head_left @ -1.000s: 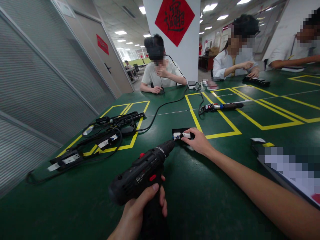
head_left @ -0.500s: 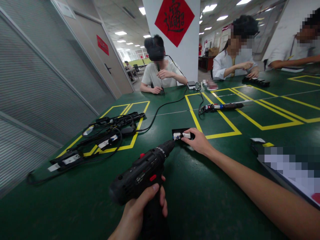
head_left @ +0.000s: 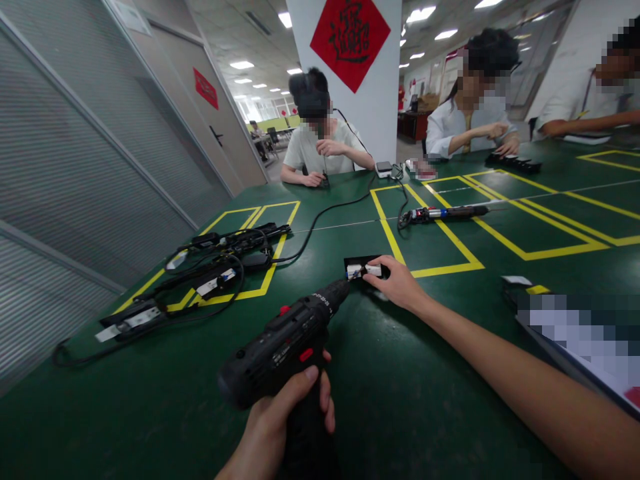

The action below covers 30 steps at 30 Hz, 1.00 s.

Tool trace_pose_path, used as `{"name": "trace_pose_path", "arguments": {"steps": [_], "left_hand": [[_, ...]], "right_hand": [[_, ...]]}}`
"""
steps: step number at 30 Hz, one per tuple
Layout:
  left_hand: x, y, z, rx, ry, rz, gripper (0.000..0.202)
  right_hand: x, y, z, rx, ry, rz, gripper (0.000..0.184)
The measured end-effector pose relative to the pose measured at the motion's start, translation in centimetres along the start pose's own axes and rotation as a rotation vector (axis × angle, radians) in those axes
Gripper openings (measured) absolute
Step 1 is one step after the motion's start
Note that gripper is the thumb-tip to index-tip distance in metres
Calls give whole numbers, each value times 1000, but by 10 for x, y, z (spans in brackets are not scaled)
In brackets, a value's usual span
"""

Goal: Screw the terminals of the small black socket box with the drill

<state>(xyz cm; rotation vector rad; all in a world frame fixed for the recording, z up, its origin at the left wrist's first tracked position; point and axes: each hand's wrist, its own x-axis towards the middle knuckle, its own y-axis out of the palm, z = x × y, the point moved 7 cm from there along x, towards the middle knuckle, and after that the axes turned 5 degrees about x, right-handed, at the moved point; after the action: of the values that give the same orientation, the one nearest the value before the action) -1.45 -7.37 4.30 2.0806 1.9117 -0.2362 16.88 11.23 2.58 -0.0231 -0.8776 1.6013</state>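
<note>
My left hand [head_left: 283,420] is wrapped round the grip of a black cordless drill [head_left: 283,343] with red buttons. The drill's tip points at a small black part with white pieces [head_left: 361,269] lying on the green table [head_left: 400,400]. My right hand [head_left: 397,283] reaches out across the table and presses its fingers on that small part, holding it in place at its right end.
A pile of black power adapters and cables [head_left: 200,273] lies in a yellow-taped box at the left. An electric screwdriver [head_left: 443,213] lies further back. Three people sit at the far side. A blurred flat item [head_left: 575,333] lies at the right.
</note>
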Motion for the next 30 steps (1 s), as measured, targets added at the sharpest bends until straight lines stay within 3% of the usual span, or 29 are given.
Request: {"name": "trace_pose_path", "arguments": {"steps": [18, 30], "left_hand": [[4, 5, -5, 38, -34, -24, 31], [5, 4, -4, 12, -34, -38, 32]], "right_hand": [[3, -3, -4, 4, 40, 21, 26], [10, 3, -7, -22, 140, 10, 33]]}}
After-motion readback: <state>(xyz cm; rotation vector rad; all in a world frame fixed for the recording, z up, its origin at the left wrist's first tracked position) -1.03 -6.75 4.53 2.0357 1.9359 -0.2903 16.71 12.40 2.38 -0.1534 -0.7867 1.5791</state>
